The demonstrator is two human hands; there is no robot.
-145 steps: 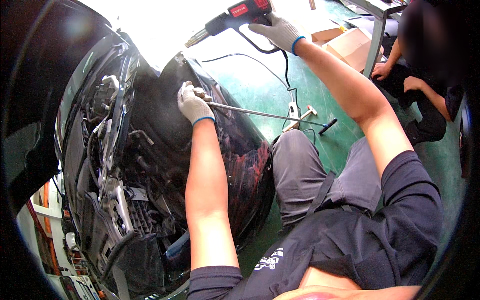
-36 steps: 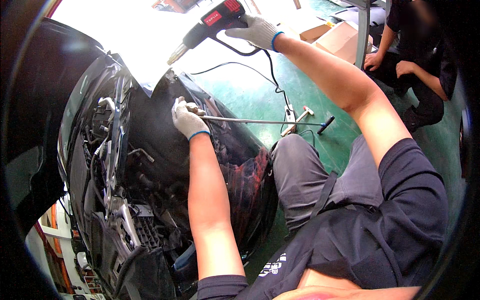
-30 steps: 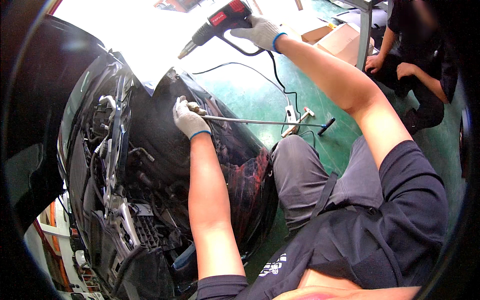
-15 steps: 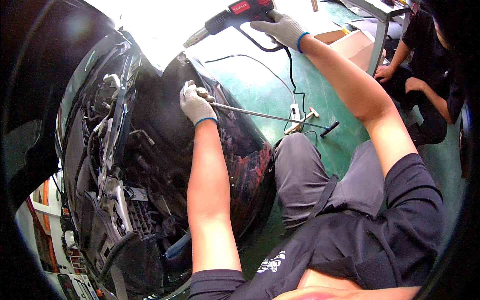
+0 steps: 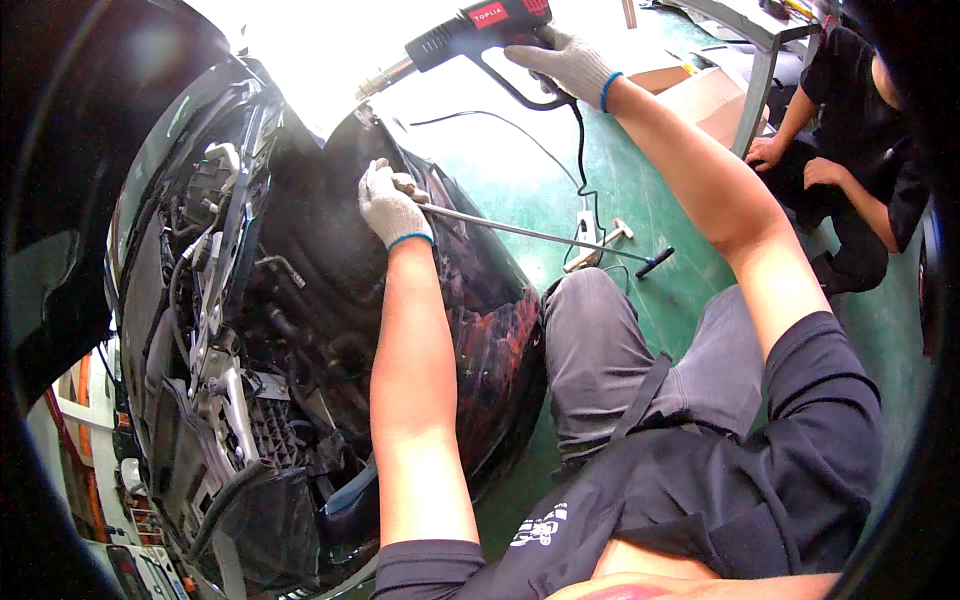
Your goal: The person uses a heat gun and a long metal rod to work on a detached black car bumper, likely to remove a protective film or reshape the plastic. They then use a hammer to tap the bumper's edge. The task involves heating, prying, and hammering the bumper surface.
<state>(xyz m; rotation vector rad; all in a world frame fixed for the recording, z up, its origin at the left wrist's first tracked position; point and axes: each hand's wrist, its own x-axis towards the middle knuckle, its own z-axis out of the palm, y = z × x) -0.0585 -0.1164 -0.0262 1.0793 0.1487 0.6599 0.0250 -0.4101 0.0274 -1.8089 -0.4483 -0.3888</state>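
Observation:
My left hand (image 5: 395,205), in a pale knit glove, is closed around a long metal rod (image 5: 500,227) at the edge of a dark car body. The rod slants down to the right and ends in a black T-shaped handle (image 5: 656,262) above the green floor. Up at the top, my gloved right hand (image 5: 572,66) grips a black and red heat gun (image 5: 440,42). Its metal nozzle points down and left at the tip of the glossy black body panel (image 5: 362,125), close to it. Glare whitens the area behind the nozzle.
The open engine bay (image 5: 290,350) with hoses and brackets lies left of my left arm. A power strip (image 5: 586,228) and a hammer-like tool (image 5: 610,243) lie on the floor by my knee. Cardboard boxes (image 5: 705,100) and a seated person (image 5: 850,150) are at the right.
The heat gun has shifted slightly to the left, its nozzle nearer the panel tip. My left hand keeps its place on the rod, whose handle end has dropped slightly.

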